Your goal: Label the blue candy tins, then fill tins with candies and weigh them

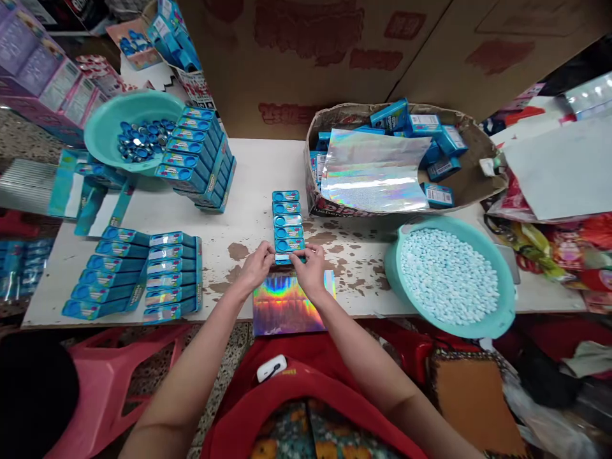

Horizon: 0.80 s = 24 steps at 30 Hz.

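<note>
A short column of small blue cases lies on the white table in front of me, several in a line, most showing a round recess on top. At the near end is one small blue case with a pale strip along its top. My left hand has its fingers closed at the left end of this case. My right hand pinches its right end. Just below my hands, a shiny holographic sheet lies at the table's front edge. My fingers partly hide the case's ends.
Stacked blue cases stand at left, with another stack behind. A turquoise basin holds blue pieces. At right, a turquoise basin holds pale pellets. A cut-down cardboard box contains blue boxes and a silvery sheet.
</note>
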{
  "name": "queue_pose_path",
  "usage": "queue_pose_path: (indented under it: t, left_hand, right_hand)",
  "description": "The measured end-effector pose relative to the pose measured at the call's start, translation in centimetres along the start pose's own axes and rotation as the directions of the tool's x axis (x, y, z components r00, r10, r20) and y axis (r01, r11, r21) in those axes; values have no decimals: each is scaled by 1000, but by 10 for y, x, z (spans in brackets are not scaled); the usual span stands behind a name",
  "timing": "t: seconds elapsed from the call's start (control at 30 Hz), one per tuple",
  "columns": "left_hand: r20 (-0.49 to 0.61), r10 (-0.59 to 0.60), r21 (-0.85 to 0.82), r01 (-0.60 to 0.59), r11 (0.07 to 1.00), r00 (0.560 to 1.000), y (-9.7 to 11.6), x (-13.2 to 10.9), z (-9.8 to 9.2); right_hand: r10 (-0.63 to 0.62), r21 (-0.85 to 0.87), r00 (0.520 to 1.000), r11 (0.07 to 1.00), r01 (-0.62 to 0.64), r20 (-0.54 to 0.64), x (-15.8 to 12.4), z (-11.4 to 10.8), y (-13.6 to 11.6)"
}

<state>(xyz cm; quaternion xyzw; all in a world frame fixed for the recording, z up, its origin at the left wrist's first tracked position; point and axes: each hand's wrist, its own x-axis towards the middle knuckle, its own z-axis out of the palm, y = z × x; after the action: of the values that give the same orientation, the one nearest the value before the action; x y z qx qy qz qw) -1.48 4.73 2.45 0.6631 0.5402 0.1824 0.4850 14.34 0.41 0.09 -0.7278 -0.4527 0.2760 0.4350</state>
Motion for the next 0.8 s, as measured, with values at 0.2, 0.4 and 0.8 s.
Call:
queue_pose_path:
  t: [0.2, 0.4, 0.8]
  left_hand:
    - [-116, -147, 13, 150, 989, 982, -25, 4, 34]
    - [-301, 26, 390, 98, 916, 953, -15, -35, 66]
    - [66, 82, 649, -105, 753, 995, 18, -13, 150]
  right_hand:
    - [165, 187, 985, 970, -153, -49, 1, 4, 13]
    - [100, 174, 994, 979, -108, 54, 12, -8, 19]
    - [200, 17, 979, 980, -200, 35, -59, -71, 118]
